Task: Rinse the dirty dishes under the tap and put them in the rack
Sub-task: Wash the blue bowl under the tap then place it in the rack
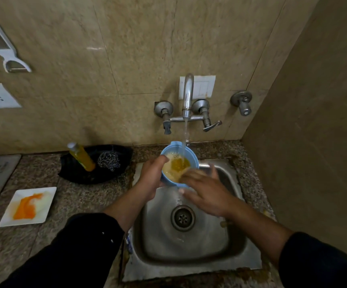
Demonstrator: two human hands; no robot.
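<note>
Left hand (pixel 150 175) grips blue bowl (pixel 167 180) — yellow foamy water (pixel 177 165) inside — under tap (pixel 187 94).

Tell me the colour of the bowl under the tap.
The bowl is light blue; it shows best in the head view.

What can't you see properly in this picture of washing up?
Rack: nowhere in the head view, so it must be beyond the edges.
Right hand fingers: motion-blurred, so it is unclear whether they touch the blue bowl.
Bowl's bottom: hidden under yellow water and foam.
White wall fitting, top left: cut off by the picture's edge.
</note>
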